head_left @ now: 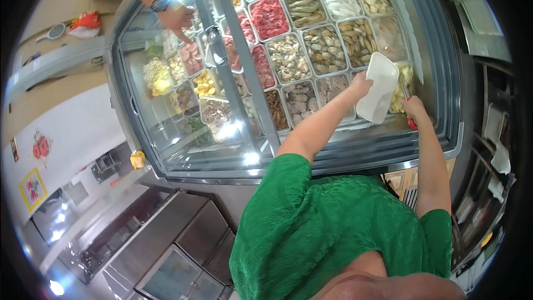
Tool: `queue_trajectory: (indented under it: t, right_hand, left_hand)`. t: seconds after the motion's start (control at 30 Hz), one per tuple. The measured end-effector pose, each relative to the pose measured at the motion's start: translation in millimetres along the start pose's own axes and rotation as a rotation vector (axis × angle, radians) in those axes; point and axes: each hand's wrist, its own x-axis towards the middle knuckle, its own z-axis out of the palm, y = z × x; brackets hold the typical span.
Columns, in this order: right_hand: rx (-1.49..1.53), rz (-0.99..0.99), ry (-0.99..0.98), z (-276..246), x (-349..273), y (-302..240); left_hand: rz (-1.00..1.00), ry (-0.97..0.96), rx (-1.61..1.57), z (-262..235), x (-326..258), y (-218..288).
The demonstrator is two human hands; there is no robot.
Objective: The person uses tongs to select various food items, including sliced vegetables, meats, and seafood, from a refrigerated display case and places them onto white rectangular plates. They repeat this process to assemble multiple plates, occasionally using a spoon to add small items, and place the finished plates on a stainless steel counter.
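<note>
My left hand [361, 85] grips the rim of a white rectangular tray [380, 90], tilted over the right side of a display fridge. In my right hand [416, 108] is a red-handled utensil [412, 124]; its working end reaches toward a container of pale yellow-green food [408, 76], mostly behind the white tray. I cannot make out its kind. Just left of the white tray lies a container of greyish sliced food [333, 88]. Beyond it sit containers of shellfish [325, 50] and brownish pieces [357, 38].
Another person's hand [176, 19], with a dark watch, points over the fridge's left glass toward pink slices [191, 57]. A grey sliding-door frame [250, 61] crosses the containers. Red meat [268, 16] lies farther back. A steel counter unit [183, 244] stands at lower left.
</note>
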Motion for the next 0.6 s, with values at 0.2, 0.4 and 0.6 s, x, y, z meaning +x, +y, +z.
queue_trajectory:
  t: [0.2, 0.4, 0.6]
  right_hand:
    - [0.132, 0.03, 0.09, 14, -7, 20]
    - [0.088, -0.006, 0.063, -3, -11, -10]
    - [-0.041, 0.044, 0.026, -16, -27, -20]
  left_hand:
    - [-0.022, -0.029, 0.066, 14, -9, 6]
    - [-0.038, -0.02, -0.01, -3, 5, 5]
    - [-0.053, -0.05, -0.068, -2, 14, -8]
